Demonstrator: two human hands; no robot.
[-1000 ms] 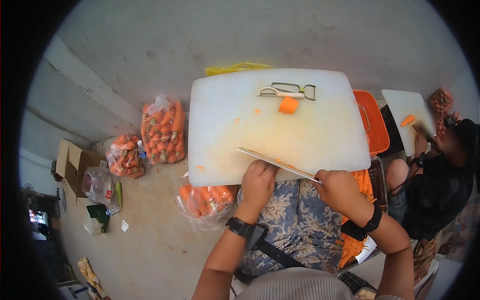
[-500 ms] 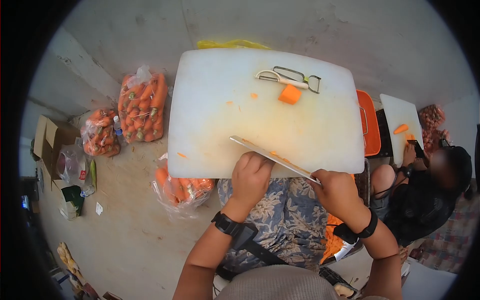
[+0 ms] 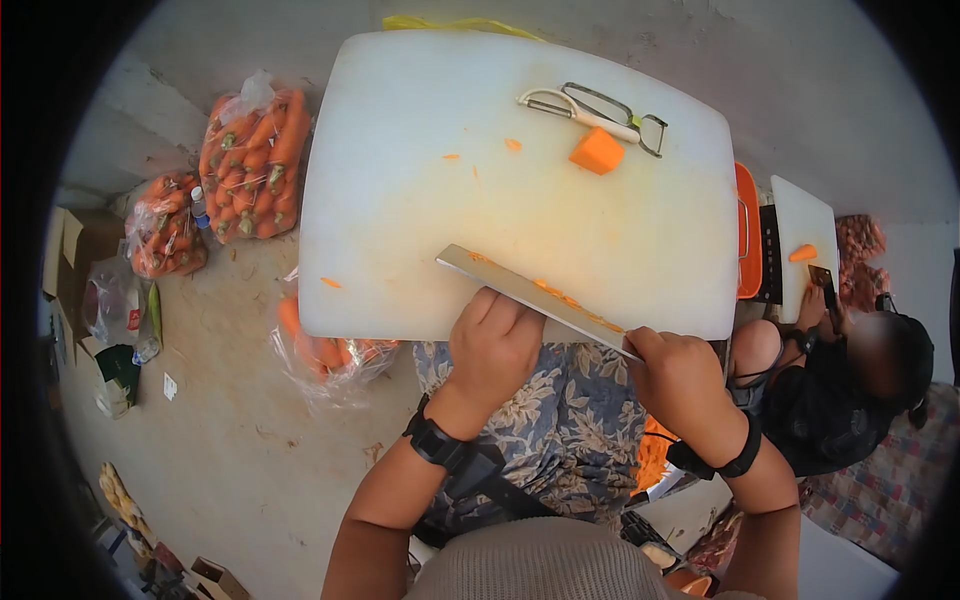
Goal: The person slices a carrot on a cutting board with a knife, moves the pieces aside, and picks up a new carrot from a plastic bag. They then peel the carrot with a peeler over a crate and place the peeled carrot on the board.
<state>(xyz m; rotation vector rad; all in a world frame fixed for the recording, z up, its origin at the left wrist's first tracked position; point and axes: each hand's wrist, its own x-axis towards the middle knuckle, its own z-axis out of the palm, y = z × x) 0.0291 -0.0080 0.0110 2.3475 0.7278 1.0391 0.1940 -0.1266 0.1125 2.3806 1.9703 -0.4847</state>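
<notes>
My right hand [image 3: 685, 380] is wrapped round the handle end of a wide knife [image 3: 515, 287], whose blade slants up and left over the near part of a white cutting board [image 3: 400, 150]. Thin orange carrot shreds [image 3: 560, 294] cling along the blade. Against its near side, my left hand [image 3: 495, 340] has its fingers curled; whatever they may hold is hidden. Farther back on the board lies a thick carrot chunk [image 3: 597, 151], beside a white-handled peeler [image 3: 605, 125] and a second, dark-framed peeler [image 3: 598, 97] that overlap. A few carrot scraps [image 3: 513, 145] are scattered about.
Bags of carrots [image 3: 255, 170] stand on the floor to the left, with another carrot bag [image 3: 325, 350] by the board's near-left corner. An orange crate [image 3: 748, 230] is at the right. Beyond it, a person [image 3: 850, 390] holds a dark knife at another white board [image 3: 805, 220].
The view has shifted, so the board looks larger and higher. Both hands keep their places at the knife, and more of the shreds on the blade show. The other person's knife has tilted.
</notes>
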